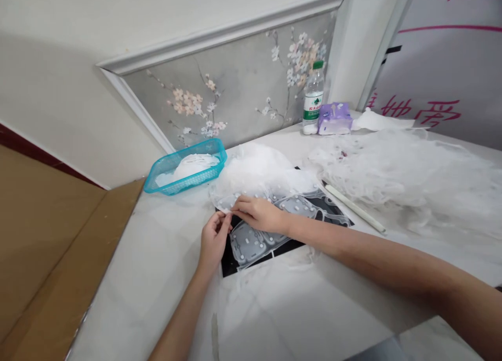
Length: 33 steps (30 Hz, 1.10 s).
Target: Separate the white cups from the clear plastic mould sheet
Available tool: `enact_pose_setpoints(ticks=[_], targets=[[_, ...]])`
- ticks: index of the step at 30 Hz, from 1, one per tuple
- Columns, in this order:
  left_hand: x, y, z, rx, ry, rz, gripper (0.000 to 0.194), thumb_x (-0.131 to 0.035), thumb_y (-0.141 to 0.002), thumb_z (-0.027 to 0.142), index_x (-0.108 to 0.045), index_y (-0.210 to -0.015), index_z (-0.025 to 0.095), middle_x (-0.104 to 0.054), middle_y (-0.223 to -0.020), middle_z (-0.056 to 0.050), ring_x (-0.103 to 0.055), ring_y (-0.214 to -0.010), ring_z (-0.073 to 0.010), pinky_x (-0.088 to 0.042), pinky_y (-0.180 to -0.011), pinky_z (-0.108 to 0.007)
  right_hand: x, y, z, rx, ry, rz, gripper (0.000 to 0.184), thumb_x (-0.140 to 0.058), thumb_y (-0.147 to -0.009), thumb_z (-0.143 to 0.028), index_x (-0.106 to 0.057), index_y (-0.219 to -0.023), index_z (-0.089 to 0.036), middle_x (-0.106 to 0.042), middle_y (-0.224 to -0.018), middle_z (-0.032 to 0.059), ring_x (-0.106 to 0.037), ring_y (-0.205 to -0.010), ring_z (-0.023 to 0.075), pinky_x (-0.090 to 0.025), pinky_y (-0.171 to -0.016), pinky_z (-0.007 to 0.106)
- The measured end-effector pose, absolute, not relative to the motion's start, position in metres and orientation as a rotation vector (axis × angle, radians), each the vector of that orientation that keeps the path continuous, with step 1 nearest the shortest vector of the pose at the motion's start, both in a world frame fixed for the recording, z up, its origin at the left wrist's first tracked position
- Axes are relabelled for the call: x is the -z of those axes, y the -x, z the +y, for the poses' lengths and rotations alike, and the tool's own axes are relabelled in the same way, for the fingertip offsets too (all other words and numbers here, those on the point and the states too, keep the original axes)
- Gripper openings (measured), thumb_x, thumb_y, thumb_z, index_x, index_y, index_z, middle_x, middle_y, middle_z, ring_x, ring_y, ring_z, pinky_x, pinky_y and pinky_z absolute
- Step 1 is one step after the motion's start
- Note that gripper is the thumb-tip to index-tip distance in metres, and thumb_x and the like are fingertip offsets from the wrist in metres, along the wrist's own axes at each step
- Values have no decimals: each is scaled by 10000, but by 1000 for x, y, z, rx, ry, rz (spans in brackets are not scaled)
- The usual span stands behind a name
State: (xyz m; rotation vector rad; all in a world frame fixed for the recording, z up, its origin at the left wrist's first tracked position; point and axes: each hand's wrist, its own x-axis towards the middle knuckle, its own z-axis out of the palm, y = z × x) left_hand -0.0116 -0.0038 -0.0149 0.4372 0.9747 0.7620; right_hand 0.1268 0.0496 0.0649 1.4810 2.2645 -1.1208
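A translucent rubbery sheet [251, 240] with white dots lies on a black mat [231, 264] on the white table. My left hand [214, 240] pinches the sheet's near-left edge with closed fingers. My right hand [257, 213] lies just above it, fingers pressed on the same edge of the sheet. A heap of thin white sheets [259, 172] sits right behind my hands.
A teal basket [207, 177] holding white pieces stands at the back left. A water bottle [313, 99] and a purple tissue pack [334, 118] stand by the wall. A large pile of white scrap [411, 178] covers the right side, with a white stick [355, 208] beside it.
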Motion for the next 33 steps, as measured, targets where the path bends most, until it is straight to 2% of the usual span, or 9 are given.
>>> enact_pose_setpoints(ticks=[5,10,15,19,22,25,28,33], targets=[[19,9,-8,-767,-478,950,264,-541,-794,421,-535,-814,158,-514,-662,3,-509,-639,-125,-413,-612,-224,-62,-129,55,1353,-1623,2147,158,-540,-861,-213,-645,-861,-95,-586,-809,66,-493,-624,93,-411,-594,210],[20,7,-9,-801,-510,902,247,-490,-832,411,-533,-864,170,-565,-819,-33,-533,-783,-144,-428,-739,-243,-62,-133,62,1549,-1730,1965,244,-587,-827,-298,-670,-860,-71,-599,-786,54,-454,-552,58,-362,-493,179],[19,9,-8,-798,-486,881,249,-484,-807,418,-511,-828,171,-539,-796,-25,-516,-751,-142,-419,-734,-245,-62,-134,61,1614,-1788,1806,293,-582,-818,-342,-661,-859,-64,-596,-770,43,-380,-491,39,-302,-444,182],[19,9,-7,-788,-454,896,264,-493,-791,428,-516,-829,168,-522,-778,-19,-510,-739,-141,-413,-726,-243,-63,-132,58,1473,-1738,1910,223,-568,-833,-295,-631,-813,-81,-574,-731,36,-409,-519,62,-338,-492,196],[18,8,-7,-777,-434,913,286,-517,-779,446,-516,-838,166,-538,-796,-24,-519,-739,-143,-417,-712,-245,-65,-128,55,1346,-1652,2033,119,-523,-851,-204,-588,-834,-106,-553,-814,52,-475,-633,95,-389,-603,215],[19,5,-7,-766,-433,925,295,-574,-760,445,-517,-832,164,-550,-793,-21,-520,-732,-138,-414,-686,-237,-67,-126,53,1254,-1570,2094,94,-441,-877,-160,-524,-881,-115,-527,-900,87,-496,-724,140,-405,-677,265],[20,4,-8,-758,-448,927,287,-575,-770,441,-532,-791,157,-554,-740,-15,-516,-702,-135,-406,-660,-231,-67,-127,52,1188,-1510,2133,95,-386,-901,-177,-468,-909,-130,-501,-934,94,-495,-737,154,-406,-683,283],[21,7,-9,-763,-504,897,261,-549,-804,417,-552,-773,157,-565,-738,-16,-518,-723,-141,-402,-680,-235,-66,-126,51,1231,-1570,2194,58,-390,-886,-177,-430,-854,-149,-475,-863,60,-471,-729,144,-393,-677,266]])
